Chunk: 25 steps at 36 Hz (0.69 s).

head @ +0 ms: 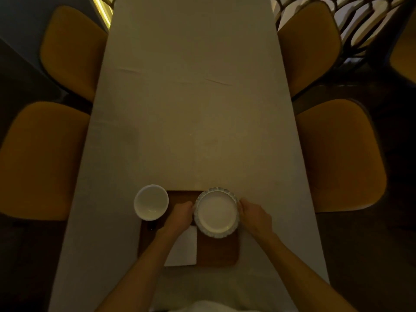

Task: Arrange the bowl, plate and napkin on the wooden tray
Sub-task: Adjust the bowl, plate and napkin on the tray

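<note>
A white plate with a scalloped, patterned rim is over the right half of the wooden tray. My left hand grips its left edge and my right hand grips its right edge. A white bowl stands at the tray's far left corner, partly over the tray's edge. A folded white napkin lies on the tray's near middle, partly hidden under my left forearm.
The tray sits near the front end of a long table with a pale cloth. Two mustard-yellow chairs stand on the left and two more on the right. A small dark object lies just under the bowl.
</note>
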Tool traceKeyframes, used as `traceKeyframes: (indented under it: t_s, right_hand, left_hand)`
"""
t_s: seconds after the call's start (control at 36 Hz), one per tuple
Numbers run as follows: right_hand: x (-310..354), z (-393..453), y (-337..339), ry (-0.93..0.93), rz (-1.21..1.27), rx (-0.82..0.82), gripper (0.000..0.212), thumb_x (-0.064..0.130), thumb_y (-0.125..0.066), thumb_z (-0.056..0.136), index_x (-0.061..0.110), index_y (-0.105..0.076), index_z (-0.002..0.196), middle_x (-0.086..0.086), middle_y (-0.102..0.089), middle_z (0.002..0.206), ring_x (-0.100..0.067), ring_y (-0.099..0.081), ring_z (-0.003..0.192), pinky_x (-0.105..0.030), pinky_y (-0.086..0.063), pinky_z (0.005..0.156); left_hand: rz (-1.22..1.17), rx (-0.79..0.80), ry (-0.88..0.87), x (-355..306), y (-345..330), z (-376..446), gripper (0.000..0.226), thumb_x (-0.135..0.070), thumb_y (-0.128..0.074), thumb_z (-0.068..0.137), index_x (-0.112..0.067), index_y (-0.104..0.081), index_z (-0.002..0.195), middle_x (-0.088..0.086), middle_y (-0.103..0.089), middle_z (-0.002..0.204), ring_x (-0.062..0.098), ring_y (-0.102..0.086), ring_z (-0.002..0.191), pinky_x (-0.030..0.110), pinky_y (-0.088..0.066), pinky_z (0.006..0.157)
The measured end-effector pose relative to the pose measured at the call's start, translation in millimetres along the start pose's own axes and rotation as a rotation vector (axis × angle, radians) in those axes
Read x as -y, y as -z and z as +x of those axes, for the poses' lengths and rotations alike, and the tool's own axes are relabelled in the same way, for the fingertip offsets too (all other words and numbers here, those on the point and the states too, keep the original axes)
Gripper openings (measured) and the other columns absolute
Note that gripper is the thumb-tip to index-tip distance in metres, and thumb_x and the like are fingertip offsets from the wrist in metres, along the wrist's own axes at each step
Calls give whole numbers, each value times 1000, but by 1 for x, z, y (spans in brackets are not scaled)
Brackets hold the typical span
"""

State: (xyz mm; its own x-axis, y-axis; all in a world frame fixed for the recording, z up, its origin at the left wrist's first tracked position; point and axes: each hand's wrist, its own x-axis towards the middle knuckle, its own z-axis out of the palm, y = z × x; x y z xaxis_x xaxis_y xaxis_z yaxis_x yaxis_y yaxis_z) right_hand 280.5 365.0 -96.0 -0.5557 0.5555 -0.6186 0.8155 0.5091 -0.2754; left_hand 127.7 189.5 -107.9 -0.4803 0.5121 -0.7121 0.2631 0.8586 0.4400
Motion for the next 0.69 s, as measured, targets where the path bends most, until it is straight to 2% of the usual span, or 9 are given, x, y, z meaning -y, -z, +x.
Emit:
traceKeyframes:
  t_s: [0.14, 0.22, 0.36, 0.47, 0.53, 0.58, 0.64, 0.69]
  right_hand:
    - [-8, -6, -4, -18, 18, 18, 39, 52, -23, 98, 23, -48, 91, -5, -64, 93, -27, -61, 86, -35, -40, 69]
    - [-10, -12, -8, -30, 69, 11, 42, 54, -21, 98, 23, -47, 87, -1, -60, 86, -24, -58, 82, -32, -35, 65]
    - [-10, -18, -14, -64, 87, 17, 41, 55, -19, 98, 26, -47, 90, -6, -66, 97, -27, -62, 89, -36, -44, 74]
    - [-9, -19, -14, -73, 75, 35, 42, 53, -18, 99, 24, -48, 96, -8, -65, 102, -29, -62, 94, -35, -39, 72]
    - [-10, -19, -13, -77, 91, 37, 42, 54, -18, 99, 24, -46, 93, -8, -65, 98, -28, -61, 91, -35, -39, 71]
    - [-11, -20, -12, -95, 108, 20, 39, 53, -22, 99, 22, -44, 90, -6, -61, 90, -27, -59, 84, -36, -42, 70]
    - [-11, -20, -11, -148, 141, -34, 34, 50, -29, 98, 19, -42, 91, -4, -59, 87, -26, -57, 81, -37, -43, 70]
    - [-10, -21, -8, -201, 184, -87, 31, 47, -33, 97, 17, -39, 92, -3, -56, 85, -27, -56, 79, -36, -41, 69]
  left_hand:
    - [-2, -9, -5, -5, 8, 8, 38, -21, -40, 100, -19, -40, 63, -4, -46, 65, 19, -49, 70, 31, -36, 62]
    - [20, -14, -19, -12, 15, 14, 40, -22, -39, 100, -19, -38, 61, -3, -45, 63, 20, -48, 68, 32, -36, 64]
    - [17, -3, -26, -18, 20, 17, 40, -22, -38, 101, -19, -37, 61, 0, -43, 63, 18, -42, 64, 33, -35, 64]
    - [0, -1, -17, -22, 21, 15, 38, -21, -38, 102, -19, -37, 64, -1, -44, 68, 23, -47, 73, 35, -37, 68]
    - [30, 4, -39, -28, 24, 10, 39, -19, -35, 102, -19, -34, 63, 4, -50, 74, 30, -53, 83, 40, -40, 72]
    - [71, -17, -63, -32, 27, 4, 40, -15, -33, 103, -18, -31, 62, 19, -59, 92, 38, -57, 93, 46, -44, 82]
    - [53, -74, -64, -33, 30, -1, 36, -12, -32, 102, -12, -37, 66, 26, -61, 102, 41, -57, 97, 50, -44, 86]
    - [-24, -135, -68, -29, 31, -5, 28, -11, -33, 101, -8, -46, 77, 26, -62, 100, 41, -58, 94, 50, -43, 84]
